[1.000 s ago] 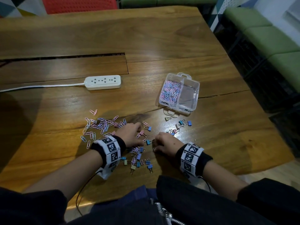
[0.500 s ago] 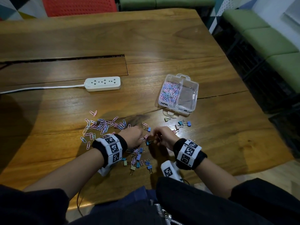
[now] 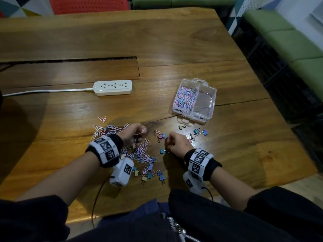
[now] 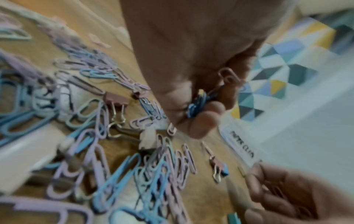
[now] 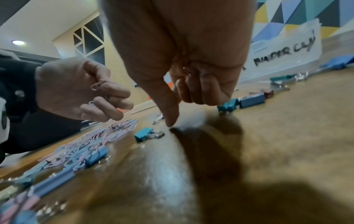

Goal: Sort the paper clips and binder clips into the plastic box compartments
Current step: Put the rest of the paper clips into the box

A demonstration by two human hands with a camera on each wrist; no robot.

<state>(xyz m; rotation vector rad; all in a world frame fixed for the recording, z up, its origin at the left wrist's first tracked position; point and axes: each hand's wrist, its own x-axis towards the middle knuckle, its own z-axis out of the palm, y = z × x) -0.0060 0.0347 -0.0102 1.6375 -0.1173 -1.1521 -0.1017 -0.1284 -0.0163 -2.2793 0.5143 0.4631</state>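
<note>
My left hand hovers just above the table, its fingers curled round a small bunch of blue and pink paper clips. A loose pile of pastel paper clips mixed with binder clips lies under and behind it. My right hand is curled too, with a clip or two tucked in its fingers and the thumb tip pointing down at the wood beside a blue binder clip. The clear plastic box sits farther back right; its left compartment holds paper clips and the right one looks bare.
More binder clips lie in front of the box. A white power strip with its cable sits back left, beyond scattered paper clips. A long slot cuts the tabletop. Green benches stand past the table's right edge.
Both hands were flat on the table raking clips, then met in the middle. Now they are apart, and the left hand has risen with clips in it.
</note>
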